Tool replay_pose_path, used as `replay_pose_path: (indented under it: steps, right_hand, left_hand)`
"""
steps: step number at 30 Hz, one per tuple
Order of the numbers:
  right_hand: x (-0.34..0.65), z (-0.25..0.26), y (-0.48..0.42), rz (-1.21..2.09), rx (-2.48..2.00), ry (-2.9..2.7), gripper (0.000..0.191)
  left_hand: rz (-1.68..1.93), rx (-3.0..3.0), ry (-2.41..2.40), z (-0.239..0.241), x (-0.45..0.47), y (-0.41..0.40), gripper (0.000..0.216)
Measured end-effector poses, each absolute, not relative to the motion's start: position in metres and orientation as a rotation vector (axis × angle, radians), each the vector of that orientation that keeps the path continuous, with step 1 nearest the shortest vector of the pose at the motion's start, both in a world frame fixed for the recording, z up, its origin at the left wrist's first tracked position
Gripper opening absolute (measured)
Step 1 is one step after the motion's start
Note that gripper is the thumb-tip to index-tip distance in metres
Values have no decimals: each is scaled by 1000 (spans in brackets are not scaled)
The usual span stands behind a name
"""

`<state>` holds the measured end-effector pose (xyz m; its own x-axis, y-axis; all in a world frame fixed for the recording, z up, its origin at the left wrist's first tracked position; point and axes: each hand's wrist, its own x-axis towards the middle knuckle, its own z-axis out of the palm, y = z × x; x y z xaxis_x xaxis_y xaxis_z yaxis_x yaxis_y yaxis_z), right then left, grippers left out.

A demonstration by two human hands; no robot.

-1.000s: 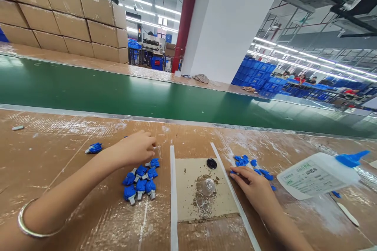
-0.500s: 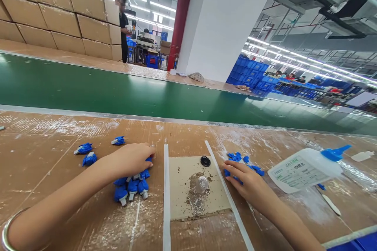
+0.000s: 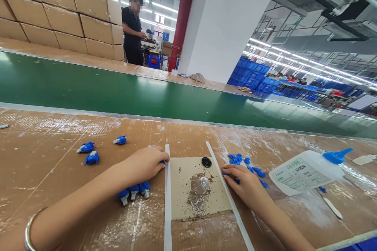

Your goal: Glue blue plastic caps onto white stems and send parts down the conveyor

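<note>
Relative to the earlier frame, the left hand (image 3: 147, 162) has shifted from over the blue-and-grey pieces (image 3: 134, 188) to the left white strip (image 3: 167, 200), near the centre of the frame; the standing person (image 3: 133, 37) at upper left is now more fully in view beside the cartons (image 3: 96, 27); the left fingers pinch a blue piece (image 3: 162, 161), a sliver of it showing between thumb and fingertips, its direction and long axis too hidden to tell; the clustered pieces below that wrist point their grey ends toward the frame's lower edge, long axes roughly vertical in view; the right hand (image 3: 246, 184), right of centre, curls its fingers at loose blue parts (image 3: 235, 159); whether it pinches one cannot be told.
</note>
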<state>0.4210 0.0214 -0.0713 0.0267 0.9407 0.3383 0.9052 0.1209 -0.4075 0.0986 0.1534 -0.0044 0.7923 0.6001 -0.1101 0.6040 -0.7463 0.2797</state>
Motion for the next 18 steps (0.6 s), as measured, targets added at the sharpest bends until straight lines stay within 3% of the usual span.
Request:
replay_pose_path:
  steps: [6, 12, 18]
  right_hand:
    - [389, -51, 7, 221, -1739, -1756, 27]
    - [350, -42, 0, 614, -1451, -1779, 40]
    - [349, -55, 4, 604, -1489, -1704, 44]
  left_hand:
    - [-33, 2743, 907, -7, 98, 150, 24]
    - [-49, 2807, 922, -7, 100, 148, 25]
    - [-55, 2815, 914, -6, 102, 145, 26]
